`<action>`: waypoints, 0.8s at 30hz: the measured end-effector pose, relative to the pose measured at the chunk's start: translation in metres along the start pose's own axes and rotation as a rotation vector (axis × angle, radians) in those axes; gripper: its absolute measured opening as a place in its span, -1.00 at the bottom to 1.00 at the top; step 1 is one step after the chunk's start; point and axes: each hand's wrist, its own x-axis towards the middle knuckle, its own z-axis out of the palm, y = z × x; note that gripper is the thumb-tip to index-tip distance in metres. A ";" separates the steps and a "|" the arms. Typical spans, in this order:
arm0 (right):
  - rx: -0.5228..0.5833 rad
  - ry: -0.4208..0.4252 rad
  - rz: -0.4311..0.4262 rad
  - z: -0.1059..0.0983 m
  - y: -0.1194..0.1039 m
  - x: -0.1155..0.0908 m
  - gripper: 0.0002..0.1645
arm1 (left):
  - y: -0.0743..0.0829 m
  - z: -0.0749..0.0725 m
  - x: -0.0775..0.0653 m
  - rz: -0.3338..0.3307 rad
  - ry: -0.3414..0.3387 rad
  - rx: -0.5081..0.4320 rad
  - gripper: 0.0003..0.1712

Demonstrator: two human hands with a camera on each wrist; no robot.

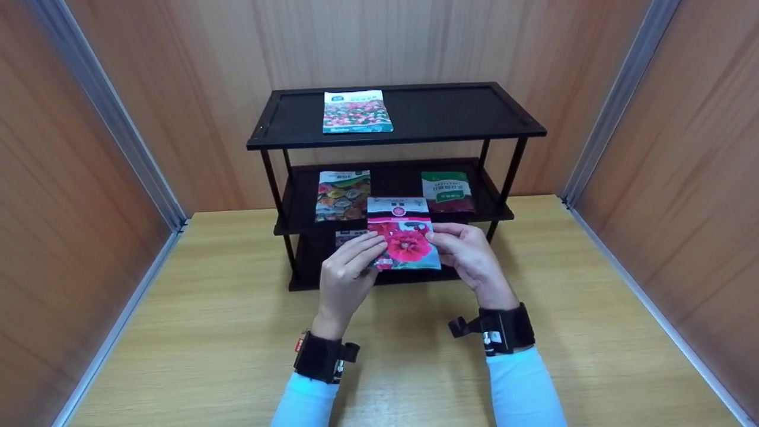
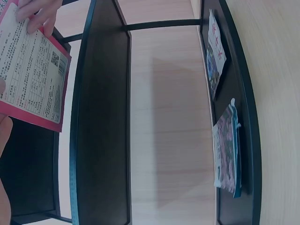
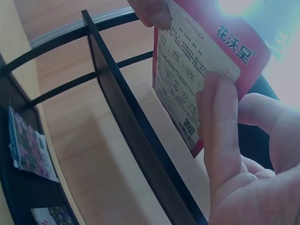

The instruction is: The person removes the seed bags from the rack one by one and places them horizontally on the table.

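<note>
Behind everything before you rose a wood-grained back panel [image 1: 385, 47], with a yellow wood-look tabletop [image 1: 237, 308] below it. On that stood a black rectangular three-tier shelf [image 1: 450, 112] on thin posts. Its top tier bore a flat white-and-teal packet [image 1: 357, 114] printed with pink flowers. On the middle tier lay a many-coloured packet [image 1: 343, 197] with round shapes, to the left, and a green-and-maroon packet [image 1: 447, 193], to the right. The left wrist view showed two more on the bottom tier: a purple-pink flowered packet [image 2: 227, 150] and a white-and-blue packet [image 2: 215, 56].

You had a thin pink-and-blue packet [image 1: 403, 234] with one large bloom up in front of the shelf, its pictured face toward you, its printed back toward the tiers. I judged that this hold asked for light, even pressure at both sides, so the packet stayed flat without buckling, with your knuckles clear of the shelf's front edge.

Your left hand [image 1: 350, 273] pinched the lower left side, fingers together across the front. Your right hand [image 1: 471, 255] pinched the right edge, thumb on the front, fingers against the back. Both grips were closed down to the packet's thickness; how firmly, I could not tell.
</note>
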 end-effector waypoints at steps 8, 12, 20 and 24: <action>0.019 -0.018 -0.085 -0.002 0.005 0.003 -0.62 | -0.004 0.004 0.004 -0.162 0.101 -0.105 -0.58; -0.019 -0.006 -0.095 -0.003 0.007 0.005 -0.63 | -0.003 0.004 0.006 -0.431 0.129 -0.284 -0.62; -0.043 0.005 -0.121 0.001 0.010 0.006 -0.65 | 0.000 0.003 0.007 -0.909 0.013 -0.596 -0.47; -0.050 -0.017 -0.161 0.003 0.011 0.008 -0.68 | -0.001 0.003 0.007 -1.013 -0.065 -0.638 -0.38</action>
